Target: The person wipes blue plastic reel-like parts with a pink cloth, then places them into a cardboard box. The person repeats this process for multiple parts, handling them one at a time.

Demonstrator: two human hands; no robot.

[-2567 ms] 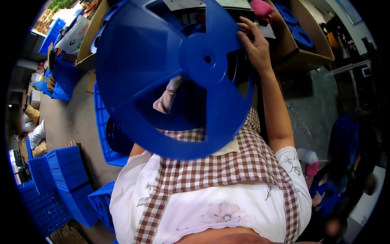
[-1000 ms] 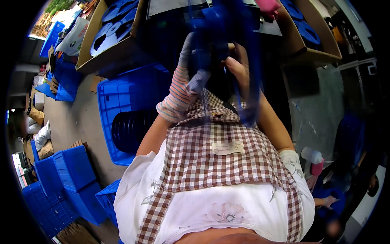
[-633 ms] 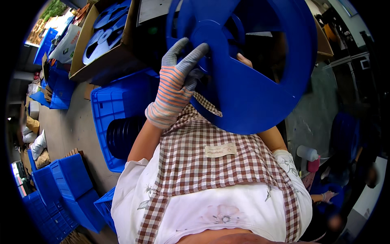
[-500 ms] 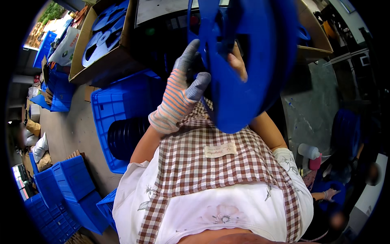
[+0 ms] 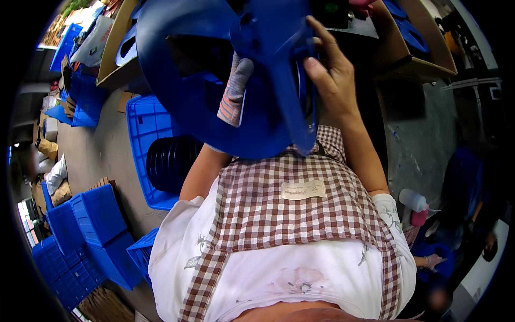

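Observation:
A large blue plastic reel with wide cut-out openings is held up in front of my chest, its broad face tilted to the left. My left hand, in a grey and orange striped glove, grips it; a gloved digit shows through an opening while the rest is hidden behind the disc. My bare right hand is at the reel's right side, thumb and fingers bent around its edge near the hub. A narrow blue part of the reel stands nearly edge-on beside these fingers.
Below on the left, a blue crate contains dark round ribbed pieces. Cardboard boxes stand at the far left and far right, with blue reels inside. Blue crates are stacked lower left. At right are a white bottle and a co-worker's gloved hand.
The reel has swung to the left and turned, so its broad face now shows. My left hand has closed on it, and my right hand has come out to its right edge.

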